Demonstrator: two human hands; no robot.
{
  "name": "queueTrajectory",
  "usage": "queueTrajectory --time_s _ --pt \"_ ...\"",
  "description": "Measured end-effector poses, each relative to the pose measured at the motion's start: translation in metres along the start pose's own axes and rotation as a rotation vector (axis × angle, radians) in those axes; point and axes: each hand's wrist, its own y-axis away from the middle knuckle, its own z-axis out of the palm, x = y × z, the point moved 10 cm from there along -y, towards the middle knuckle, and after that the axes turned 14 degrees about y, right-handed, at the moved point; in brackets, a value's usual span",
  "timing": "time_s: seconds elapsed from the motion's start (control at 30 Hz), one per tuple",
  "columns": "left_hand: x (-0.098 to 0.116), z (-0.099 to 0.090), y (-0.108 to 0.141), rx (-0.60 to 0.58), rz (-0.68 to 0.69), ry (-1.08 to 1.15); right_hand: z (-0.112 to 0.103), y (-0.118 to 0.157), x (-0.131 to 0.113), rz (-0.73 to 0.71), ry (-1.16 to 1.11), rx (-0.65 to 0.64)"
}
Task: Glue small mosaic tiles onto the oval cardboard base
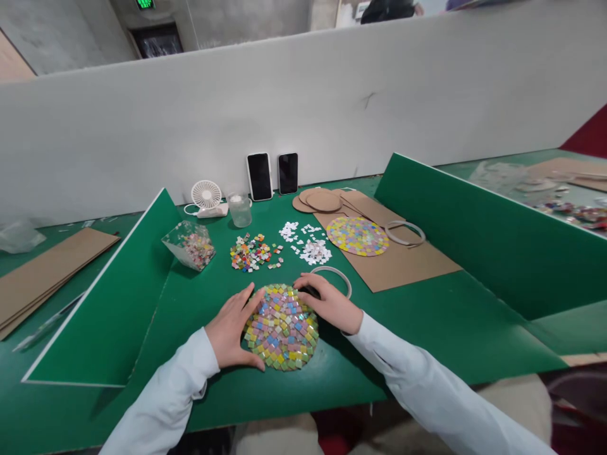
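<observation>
A round mosaic disc (283,328) of small green, yellow, pink and blue tiles lies on the green table near its front edge. Around the disc's left edge rests my left hand (233,328), fingers spread, thumb at the lower left. My right hand (327,302) is at the disc's upper right edge with its fingers bent; what they hold, if anything, is too small to tell. Just behind that hand lies a white ring (342,275), partly covered. Loose coloured tiles (250,253) and white pieces (315,251) are heaped beyond the disc.
A bag of tiles (194,246), a fan (207,194), a cup (240,212) and two phones (260,177) stand behind. Cardboard (379,272) at right bears another mosaic disc (358,236) and a second ring (421,235). Green dividers (114,303) flank the area.
</observation>
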Motion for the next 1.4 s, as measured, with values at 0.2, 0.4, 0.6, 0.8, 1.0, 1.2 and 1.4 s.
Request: queueTrajectory --time_s 0.2,0.4,0.6,0.8,1.0,1.2,1.4 --pt "0.000 0.000 0.000 0.001 -0.008 0.064 0.007 0.002 -0.004 0.054 -0.392 -0.130" --pt "-0.003 0.003 0.003 0.010 -0.041 0.175 0.022 0.009 -0.013 0.090 -0.690 -0.274" --pt "-0.019 -0.019 -0.001 0.216 -0.129 0.646 0.023 0.009 -0.004 0.183 -0.777 -0.236" --pt "-0.036 -0.008 0.000 0.270 -0.445 1.332 0.020 0.006 0.007 0.270 -0.951 -0.160" --pt "-0.029 0.018 0.004 0.213 -0.581 1.493 0.025 0.005 0.008 0.270 -0.997 -0.158" --pt "-0.033 0.017 0.002 0.312 -0.584 1.534 0.036 0.009 -0.004 0.244 -1.013 -0.292" --pt "-0.034 0.014 0.001 0.363 -0.559 1.532 0.042 0.011 -0.013 0.181 -0.881 -0.353"
